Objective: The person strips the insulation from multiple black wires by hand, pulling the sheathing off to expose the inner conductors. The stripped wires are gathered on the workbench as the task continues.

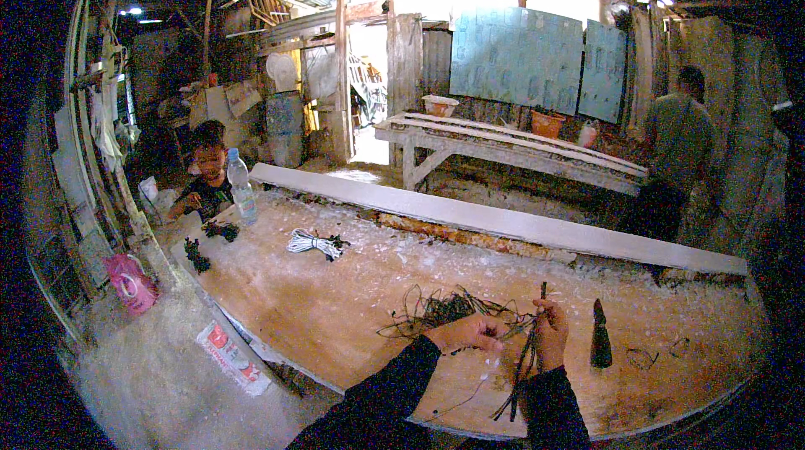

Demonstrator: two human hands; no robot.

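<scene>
Held strands: While the right hand (551,334) pinches them near the top, dark thin strands (521,376) hang in a narrow bunch over the worktop (293,291), right of its middle, their ends fanning out toward the near edge.
Right fingers: Closed narrowly around the bunch, with a short stub standing up above them.
Left hand: The left hand (465,332) is just left of the bunch, fingers curled in and close together; I cannot tell whether they grip a strand.
Tangle: A loose tangle (449,307) of dark strands lies on the worktop, just beyond the left hand.
Right part of worktop: A dark tapered object (601,343) lies with its narrow end toward the far edge; thin loops (642,358) lie nearer the right end.
Far edge: A long white plank (503,213) runs along it.
Left part of worktop: A clear bottle (241,190) stands upright by the far left corner, near small dark bundles (198,259); a bundle of white cord (310,244) lies between bottle and tangle.
Around: Another person (210,166) is beside the far left corner; a second person (681,131) stands beyond the far right, near a long bench (520,152).
</scene>
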